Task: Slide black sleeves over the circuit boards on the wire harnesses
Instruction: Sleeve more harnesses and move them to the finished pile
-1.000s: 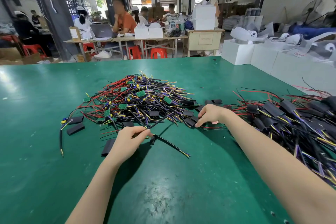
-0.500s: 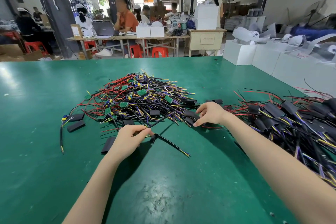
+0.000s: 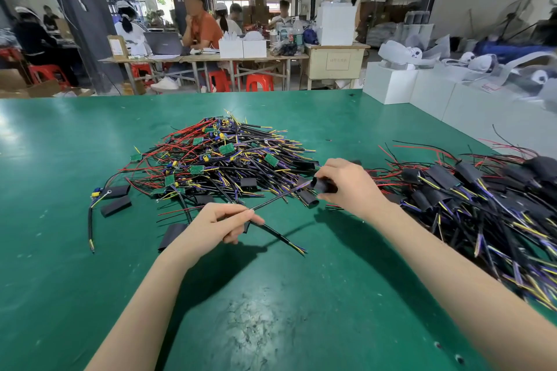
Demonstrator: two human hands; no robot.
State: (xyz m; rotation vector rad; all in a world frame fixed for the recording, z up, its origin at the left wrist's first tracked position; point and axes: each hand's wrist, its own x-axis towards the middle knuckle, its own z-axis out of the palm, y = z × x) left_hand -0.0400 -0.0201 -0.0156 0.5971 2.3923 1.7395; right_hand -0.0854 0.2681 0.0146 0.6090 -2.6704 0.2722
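Both forearms reach in from the bottom edge over the green table. The left hand sits low, knuckles up, thumb and fingers pinched together on a black harness, whose cable runs up and right toward the other hand while its stripped tail lies on the table below. The right hand is raised just beyond, fingers curled and clamped on a black sleeve, its open end facing the harness tip. Bare boards lie in the pile behind; sleeved harnesses are heaped at right. A label on the far cabinet is too blurred to read.
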